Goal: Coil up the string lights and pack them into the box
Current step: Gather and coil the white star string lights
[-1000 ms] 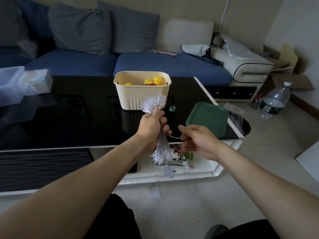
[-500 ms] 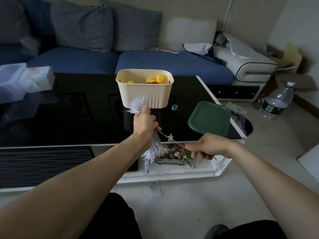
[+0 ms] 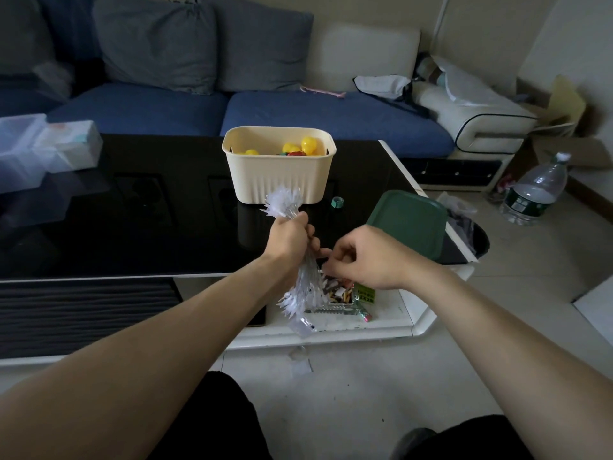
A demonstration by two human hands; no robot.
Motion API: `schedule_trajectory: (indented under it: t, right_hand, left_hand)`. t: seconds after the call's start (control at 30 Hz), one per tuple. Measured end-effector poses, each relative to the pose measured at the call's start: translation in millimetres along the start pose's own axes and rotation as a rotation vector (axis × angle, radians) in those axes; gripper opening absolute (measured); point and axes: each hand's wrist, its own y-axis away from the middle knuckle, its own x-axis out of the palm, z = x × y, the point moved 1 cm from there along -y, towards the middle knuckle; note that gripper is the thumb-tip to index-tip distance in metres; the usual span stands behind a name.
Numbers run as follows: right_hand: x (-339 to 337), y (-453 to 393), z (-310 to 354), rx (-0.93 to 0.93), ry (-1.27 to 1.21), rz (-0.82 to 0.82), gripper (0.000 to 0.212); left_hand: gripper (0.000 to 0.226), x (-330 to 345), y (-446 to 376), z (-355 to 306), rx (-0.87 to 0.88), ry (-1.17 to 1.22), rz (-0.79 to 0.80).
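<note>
Lid point(image 3: 408, 223) lies right of box point(image 3: 280, 175) on table point(image 3: 132, 227).

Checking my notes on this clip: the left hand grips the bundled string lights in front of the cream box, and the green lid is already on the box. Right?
Not quite. In the head view the green lid lies on the table beside the open cream box. The rest stands.

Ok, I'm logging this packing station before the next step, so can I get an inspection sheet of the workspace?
Surface: glossy black table.
Job's things: string lights bundled; cream box open, holding yellow items; green lid beside it.
Clutter: packets on the lower white shelf.
Hands: left hand grips the bundle; right hand curled close beside it.
Cables: nothing seen besides the lights.
Surroundings: blue sofa, water bottle.
</note>
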Motion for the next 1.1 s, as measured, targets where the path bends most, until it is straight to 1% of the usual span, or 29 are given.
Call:
schedule_trajectory:
  t: [0.07,0.17,0.2,0.3,0.37,0.43,0.53,0.57,0.63,0.7,0.8,0.87,0.97,1.03,1.1]
  right_hand:
    - [1.3,-4.2,3.7,-0.027,-0.003,-0.052,0.026]
    - [2.8,-8.3,6.3,-0.069,-0.042,-0.095,0.015]
    - [3.8,-9.7,6.7,-0.076,-0.052,-0.11,0.015]
    - [5.9,-13.5,5.0,-0.048,-0.085,-0.14,0.026]
    - [6.3,-15.1,3.9,-0.01,-0.119,-0.128,0.031]
    - [4.6,-16.7,1.4,0.017,-0.114,-0.101,0.036]
    - [0.2,-15.2,-4.3,0.047,-0.142,-0.007,0.043]
    - [-0.7,-14.1,-6.7,0.051,-0.178,0.033,0.042]
    - [-1.1,-11.3,-9.2,0.051,-0.24,0.086,0.035]
    - [-0.9,-9.9,-12.2,0.048,-0.263,0.098,0.028]
    - [-0.4,-8.9,-21.2,0.068,-0.232,0.112,0.027]
    - [-3.3,-6.5,-24.9,0.085,-0.344,0.12,0.023]
    - [-6.3,-3.5,-25.0,0.153,-0.695,0.139,0.018]
    - [-7.3,-2.1,-19.9,0.165,-0.879,0.171,0.016]
    - [-10.1,-1.7,-14.4,0.121,-1.125,0.199,0.024]
  left_hand:
    - [0.031,1.2,1.3,1.5,0.001,-0.106,0.018]
    - [0.038,2.2,4.8,4.1,0.015,-0.243,0.071]
    - [0.036,2.3,5.9,5.4,0.014,-0.265,0.094]
    - [0.032,0.6,10.6,6.1,-0.018,-0.295,0.168]
    - [0.03,-2.4,11.4,6.4,-0.046,-0.359,0.255]
    - [0.031,-4.4,13.2,7.9,-0.063,-0.488,0.331]
    - [0.044,-6.6,12.5,11.0,-0.05,-0.655,0.355]
    - [0.046,-7.0,12.0,11.5,-0.046,-0.674,0.35]
    - [0.043,-9.2,11.2,10.6,-0.063,-0.652,0.328]
    - [0.04,-10.6,10.4,8.3,-0.071,-0.619,0.322]
    - [0.037,-11.8,9.0,4.3,-0.059,-0.527,0.29]
    - [0.036,-13.2,8.2,2.4,-0.044,-0.451,0.265]
    - [0.037,-14.9,7.7,0.7,-0.01,-0.407,0.219]
    - [0.035,-15.4,6.9,1.2,-0.001,-0.364,0.183]
    - [0.031,-14.8,6.8,2.1,-0.012,-0.292,0.161]
